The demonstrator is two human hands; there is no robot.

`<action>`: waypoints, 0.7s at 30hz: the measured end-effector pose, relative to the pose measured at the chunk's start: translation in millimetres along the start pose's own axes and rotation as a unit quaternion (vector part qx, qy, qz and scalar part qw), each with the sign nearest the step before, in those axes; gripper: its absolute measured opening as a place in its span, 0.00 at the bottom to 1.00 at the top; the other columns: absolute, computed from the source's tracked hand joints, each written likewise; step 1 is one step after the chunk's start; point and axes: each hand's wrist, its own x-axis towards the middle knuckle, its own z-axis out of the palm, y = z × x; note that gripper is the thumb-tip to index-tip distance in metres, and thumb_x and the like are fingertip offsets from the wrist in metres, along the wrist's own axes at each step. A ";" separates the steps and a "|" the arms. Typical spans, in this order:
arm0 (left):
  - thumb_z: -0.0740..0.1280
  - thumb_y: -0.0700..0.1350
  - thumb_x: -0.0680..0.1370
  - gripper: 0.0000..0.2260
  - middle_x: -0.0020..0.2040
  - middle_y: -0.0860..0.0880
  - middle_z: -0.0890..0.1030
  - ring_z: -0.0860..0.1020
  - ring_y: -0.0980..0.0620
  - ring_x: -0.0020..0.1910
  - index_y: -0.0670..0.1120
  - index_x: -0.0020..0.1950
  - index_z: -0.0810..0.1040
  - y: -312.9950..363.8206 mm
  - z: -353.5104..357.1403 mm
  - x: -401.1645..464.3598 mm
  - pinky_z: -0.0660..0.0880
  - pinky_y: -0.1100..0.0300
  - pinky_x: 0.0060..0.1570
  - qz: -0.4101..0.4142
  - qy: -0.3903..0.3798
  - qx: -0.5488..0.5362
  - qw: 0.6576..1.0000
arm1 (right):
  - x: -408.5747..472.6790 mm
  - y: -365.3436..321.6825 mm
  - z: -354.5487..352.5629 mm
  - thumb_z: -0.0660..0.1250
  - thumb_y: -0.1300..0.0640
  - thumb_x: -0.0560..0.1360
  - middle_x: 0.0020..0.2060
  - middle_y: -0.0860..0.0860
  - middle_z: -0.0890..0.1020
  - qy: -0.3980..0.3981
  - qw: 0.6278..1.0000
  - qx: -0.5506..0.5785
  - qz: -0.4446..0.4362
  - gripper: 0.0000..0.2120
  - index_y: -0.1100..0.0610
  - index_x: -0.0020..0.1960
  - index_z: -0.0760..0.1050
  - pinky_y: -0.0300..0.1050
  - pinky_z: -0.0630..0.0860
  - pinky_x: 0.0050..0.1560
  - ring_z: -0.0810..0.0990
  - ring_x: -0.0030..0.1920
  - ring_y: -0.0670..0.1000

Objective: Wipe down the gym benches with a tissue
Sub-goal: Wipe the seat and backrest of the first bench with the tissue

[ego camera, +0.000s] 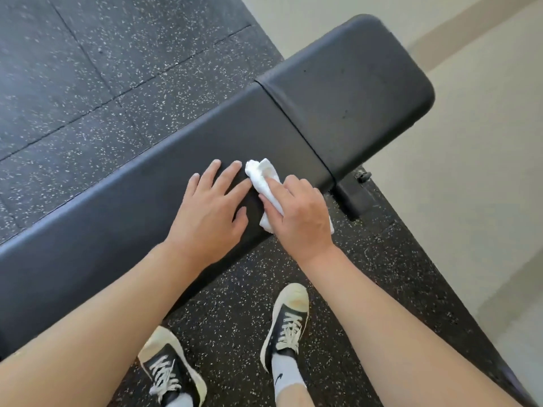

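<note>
**Kid:** While the person bends over it, where is the wiping thing?

**Helper:** It is the crumpled white paper tissue [266, 183], near the middle of the frame, lying on the long black padded gym bench [147, 183]. That bench runs from the lower left up to the upper right.

**Kid:** Who has it?

**Helper:** The right hand [299, 214] grasps it. The fingers curl over the bunched part and press it down on the pad. The left hand [210, 211] lies flat just beside it, fingers spread and relaxed, holding nothing.

**Kid:** Is the tissue heavy?

**Helper:** No, I think it is very light and soft (it squashes into any shape). It could tear or roll up if rubbed too hard, so it is best held by the thick bunched middle, with the fingers flat on top.

**Kid:** And the bench?

**Helper:** It looks smooth and a bit squishy, so the tissue should slide well. The shorter black pad [352, 83] at the upper right looks not yet reached.
</note>
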 end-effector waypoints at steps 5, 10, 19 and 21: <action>0.60 0.50 0.82 0.24 0.82 0.44 0.65 0.62 0.37 0.81 0.49 0.79 0.70 15.6 6.0 54.8 0.63 0.33 0.75 0.076 -0.007 0.039 0.996 | -15.2 43.0 -14.3 0.66 0.49 0.82 0.41 0.54 0.76 0.020 0.998 0.015 0.060 0.16 0.57 0.64 0.81 0.56 0.74 0.37 0.73 0.39 0.57; 0.56 0.54 0.82 0.28 0.83 0.44 0.63 0.60 0.36 0.81 0.49 0.82 0.66 14.0 18.1 82.1 0.59 0.33 0.77 0.108 0.025 0.071 0.991 | -35.1 43.6 -15.4 0.69 0.51 0.80 0.44 0.53 0.77 -0.003 0.989 0.075 0.123 0.17 0.56 0.67 0.79 0.57 0.75 0.40 0.74 0.42 0.57; 0.60 0.51 0.81 0.27 0.83 0.48 0.63 0.59 0.42 0.83 0.52 0.82 0.67 1.9 39.4 81.4 0.54 0.39 0.81 0.108 0.092 0.029 0.989 | -44.6 -2.9 7.1 0.67 0.52 0.82 0.44 0.53 0.76 0.065 0.946 0.210 0.239 0.13 0.59 0.61 0.78 0.58 0.74 0.43 0.74 0.42 0.57; 0.60 0.51 0.81 0.27 0.83 0.48 0.64 0.59 0.41 0.83 0.51 0.81 0.68 2.1 40.2 81.7 0.55 0.38 0.80 0.111 0.093 0.025 0.989 | -39.8 -7.5 11.9 0.65 0.50 0.82 0.45 0.53 0.76 0.095 0.931 0.219 0.275 0.13 0.58 0.60 0.77 0.57 0.75 0.43 0.74 0.43 0.56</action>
